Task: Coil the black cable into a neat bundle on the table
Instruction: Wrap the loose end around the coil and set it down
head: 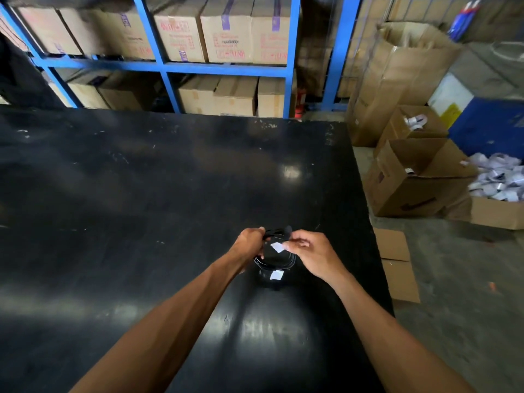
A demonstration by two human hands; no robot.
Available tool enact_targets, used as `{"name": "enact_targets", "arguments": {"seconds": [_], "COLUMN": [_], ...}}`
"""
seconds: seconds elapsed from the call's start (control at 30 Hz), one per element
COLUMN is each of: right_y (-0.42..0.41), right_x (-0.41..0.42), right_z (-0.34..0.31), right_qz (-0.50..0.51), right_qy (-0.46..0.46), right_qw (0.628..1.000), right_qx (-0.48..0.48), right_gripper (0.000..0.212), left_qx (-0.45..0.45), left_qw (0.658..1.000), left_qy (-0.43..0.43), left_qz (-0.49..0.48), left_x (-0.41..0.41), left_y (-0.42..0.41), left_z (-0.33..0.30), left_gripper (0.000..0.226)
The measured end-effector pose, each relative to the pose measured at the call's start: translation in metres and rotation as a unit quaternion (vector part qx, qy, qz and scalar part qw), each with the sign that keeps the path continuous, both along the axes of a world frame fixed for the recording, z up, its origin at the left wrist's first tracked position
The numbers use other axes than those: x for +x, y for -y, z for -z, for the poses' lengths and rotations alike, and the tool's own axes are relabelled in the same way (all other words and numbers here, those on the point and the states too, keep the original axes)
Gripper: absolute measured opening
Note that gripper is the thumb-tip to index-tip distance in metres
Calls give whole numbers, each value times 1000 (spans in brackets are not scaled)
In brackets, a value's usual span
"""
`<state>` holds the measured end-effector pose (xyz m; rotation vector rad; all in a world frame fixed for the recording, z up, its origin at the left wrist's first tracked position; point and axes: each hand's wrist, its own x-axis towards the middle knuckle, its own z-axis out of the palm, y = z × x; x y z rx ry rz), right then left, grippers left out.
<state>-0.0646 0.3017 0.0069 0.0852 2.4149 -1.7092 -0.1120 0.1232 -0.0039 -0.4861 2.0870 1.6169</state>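
Item 1 – left hand (249,242): fingers clenched on the far-left side of the loops, w/ the thumb side up. Judged the anchor grip; keep it firm so the loops don't spring apart.

Item 2 – thin black cable, glossy, already in several round loops (286,263): hangs betw. both sets of fingers, just above the glossy black counter (141,194); contact w/ the surface can't be told against black. Two small white paper tags on it: one (276,247) just left of the right fingertips, one (277,275) below both hands. Plug end (287,229) pokes up beyond the fingers.

Item 3 – right hand (312,253): fingers pinched near the upper tag, approx. at the loop's right edge; exact hold blurred. Advice: feed the loose end round at matching loop size, no twisting, then lay the bundle flat.
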Motion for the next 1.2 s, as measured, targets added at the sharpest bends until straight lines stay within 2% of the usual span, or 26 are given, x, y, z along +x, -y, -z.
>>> {"name": "enact_targets", "arguments": {"seconds": [0.03, 0.1, 0.2, 0.37, 0.53, 0.7, 0.87, 1.07, 1.2], "right_y": [3, 5, 5, 6, 6, 9, 7, 5, 1], "right_x": [2, 3, 8, 18, 24, 26, 28, 31, 33], "right_z": [0, 6, 11, 3, -6, -18, -33, -33, -32], "right_qz": [-4, 6, 27, 32, 49, 55, 71, 55, 4], "right_qy": [-22, -134, -292, -384, -414, -411, -436, -455, -503], "right_qw": [999, 982, 919, 880, 868, 865, 830, 796, 757], "right_qx": [27, 130, 262, 276, 271, 283, 339, 395, 418], "right_gripper": [11, 12, 15, 12, 10, 9, 9, 14, 10], "left_qx": [2, 16, 48, 107, 182, 208, 241, 238, 246], "left_qw": [1000, 1000, 999, 992, 979, 977, 969, 968, 964], "left_qy": [-1, -1, 10, 58, 65, 39, 35, 30, 33], "left_qz": [-2, -6, 3, 27, 59, -22, -46, -71, -96], "left_x": [1, 5, 11, 27, 37, 39, 43, 48, 49], "left_y": [-2, -4, -5, -8, -2, -9, -13, -18, -19], "left_z": [-5, -15, -27, -49, -64, -65, -68, -71, -73], "left_gripper": [39, 40, 42, 38, 33, 25, 23, 19, 20]}}
